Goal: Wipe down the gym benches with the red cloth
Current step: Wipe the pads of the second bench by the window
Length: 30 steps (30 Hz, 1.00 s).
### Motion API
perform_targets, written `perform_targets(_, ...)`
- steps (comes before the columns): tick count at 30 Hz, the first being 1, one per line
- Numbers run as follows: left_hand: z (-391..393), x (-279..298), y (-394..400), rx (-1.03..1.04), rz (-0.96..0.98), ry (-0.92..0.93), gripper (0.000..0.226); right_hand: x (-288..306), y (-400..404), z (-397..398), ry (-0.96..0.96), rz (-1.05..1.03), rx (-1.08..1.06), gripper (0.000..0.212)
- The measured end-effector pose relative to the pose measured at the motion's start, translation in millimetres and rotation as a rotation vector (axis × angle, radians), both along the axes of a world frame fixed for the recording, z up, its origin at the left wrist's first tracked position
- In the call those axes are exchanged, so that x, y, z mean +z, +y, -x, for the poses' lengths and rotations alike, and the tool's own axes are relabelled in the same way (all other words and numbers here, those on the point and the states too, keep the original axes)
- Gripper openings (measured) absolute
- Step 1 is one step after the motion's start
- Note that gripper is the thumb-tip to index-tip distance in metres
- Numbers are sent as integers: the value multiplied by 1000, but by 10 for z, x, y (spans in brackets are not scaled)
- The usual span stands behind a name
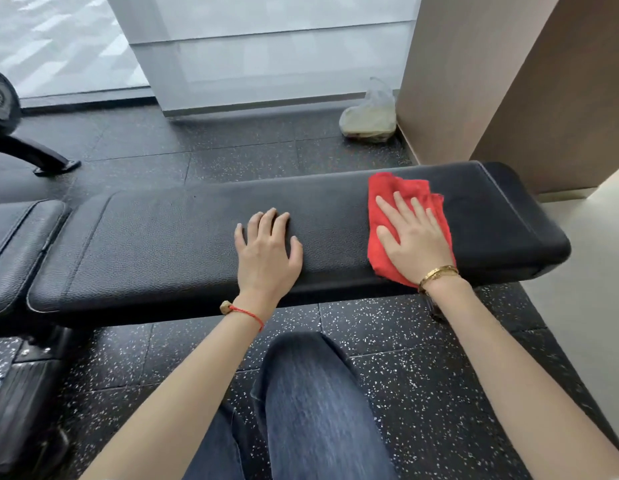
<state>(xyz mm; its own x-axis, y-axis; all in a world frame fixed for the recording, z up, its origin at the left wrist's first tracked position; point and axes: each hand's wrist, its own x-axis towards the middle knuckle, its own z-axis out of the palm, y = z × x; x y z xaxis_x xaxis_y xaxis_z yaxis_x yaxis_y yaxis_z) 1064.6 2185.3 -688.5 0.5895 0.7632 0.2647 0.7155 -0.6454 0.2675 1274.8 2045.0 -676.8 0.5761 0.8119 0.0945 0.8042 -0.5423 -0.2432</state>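
Right hand (417, 237) presses flat, fingers spread, on the red cloth (384, 216) near the bench pad (169, 237) end, left hand (268, 247) spread bracing; wiping seems underway, the remaining length and the adjoining seat pad (20, 237) probably unwiped.

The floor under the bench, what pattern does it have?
Black floor tiles flecked with white specks, seen in the head view.

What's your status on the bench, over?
Right hand flat on red cloth, pressing it on the bench near its right end. Left hand open, resting mid-bench. Nothing else lying on the pad.
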Motion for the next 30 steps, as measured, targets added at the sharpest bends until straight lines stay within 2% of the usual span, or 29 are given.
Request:
perform_targets(5, -41, 13, -26, 22, -26, -8, 49, 89, 339, -596, 42, 96, -225, 57)
perform_targets(10, -50, 32, -23, 30, -40, -21, 47, 133, 762, -196, 54, 122, -14, 58)
perform_targets(13, -52, 34, -25, 42, -40, -28, 46, 97, 633, 193, 23, 101, 145, 58)
perform_targets(16, -33, 25, -18, 34, -40, -27, 48, 53, 283, 342, 1, 51, 183, 57)
perform_targets(19, -22, 17, -8, 20, -39, -40, 51, 8, -130, 191, -6, 14, 81, 55)
perform_targets(24, -29, 6, -27, 13, -42, -46, 52, -8, -663, -484, -9, 27, -262, 55)
perform_targets(27, -37, 5, -31, 20, -46, -50, 51, 78, -669, -945, 41, 82, -417, 56)
perform_targets(30, -44, 9, -40, 28, -43, -46, 51, 139, -450, -1077, 83, 127, -456, 57)
